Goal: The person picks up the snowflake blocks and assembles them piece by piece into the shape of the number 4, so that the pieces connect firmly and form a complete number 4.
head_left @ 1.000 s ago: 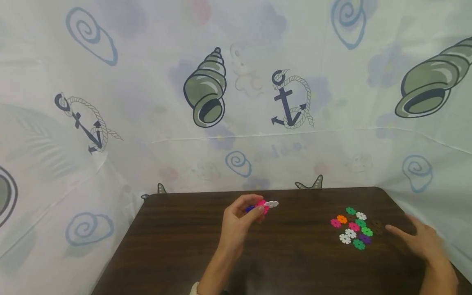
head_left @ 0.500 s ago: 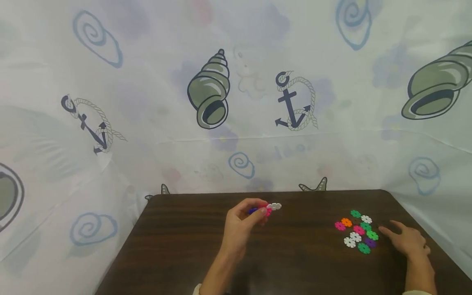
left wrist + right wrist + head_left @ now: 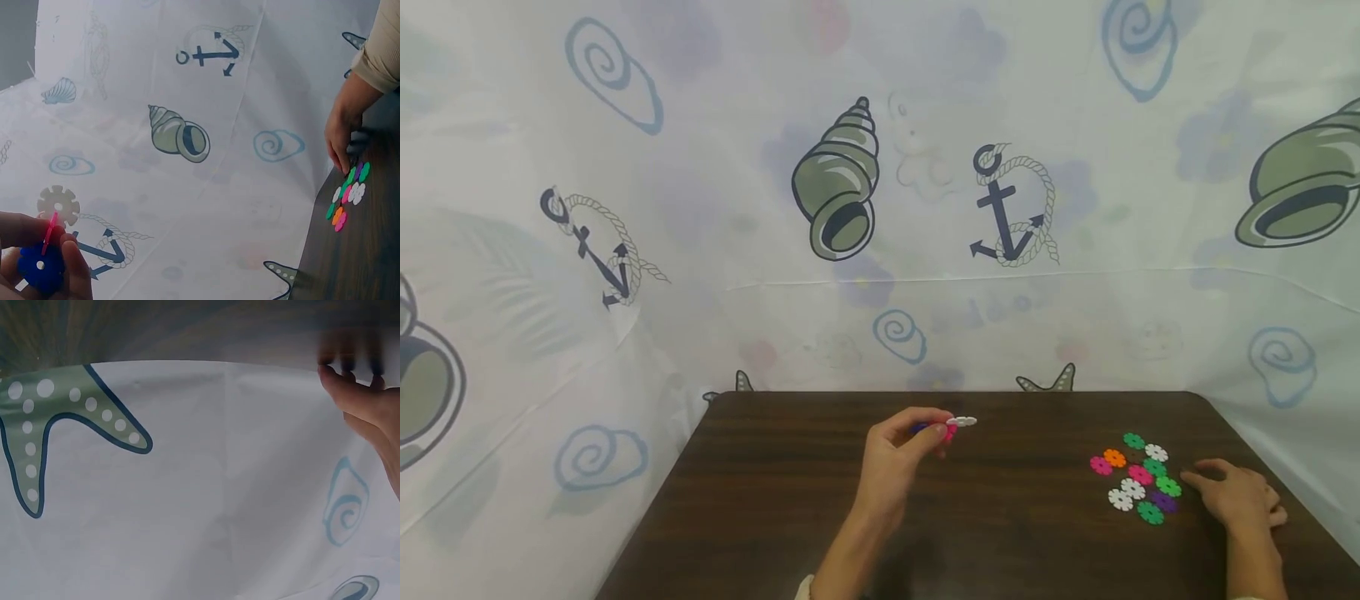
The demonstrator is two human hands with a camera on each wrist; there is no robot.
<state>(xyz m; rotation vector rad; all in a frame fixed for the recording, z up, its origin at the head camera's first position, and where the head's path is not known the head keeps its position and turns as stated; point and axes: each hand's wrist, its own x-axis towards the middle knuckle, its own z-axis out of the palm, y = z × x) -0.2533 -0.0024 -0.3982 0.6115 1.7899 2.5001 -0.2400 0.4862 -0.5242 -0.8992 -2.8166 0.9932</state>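
Observation:
My left hand (image 3: 891,458) holds a small chain of joined snowflake discs above the table, pinched between thumb and fingers. In the left wrist view, the chain is a blue disc (image 3: 41,269), a pink disc (image 3: 48,236) seen edge-on and a white disc (image 3: 58,206) sticking out beyond the fingers. My right hand (image 3: 1236,497) reaches down to the table at the right side of a loose group of snowflake discs (image 3: 1139,474). Its thumb and forefinger bend toward the tabletop there; whether they pinch a disc is hidden. The right wrist view shows its fingertips meeting the dark surface.
Discs in green, white, pink, orange and purple lie flat on the right part of the dark wood-grain table (image 3: 775,492). A pale curtain (image 3: 737,208) printed with shells and anchors hangs behind the table and along both sides.
My right hand has come in from the right and down to the group's right side, where brown discs lay visible before. The left hand has tilted its chain, showing the white disc more edge-on.

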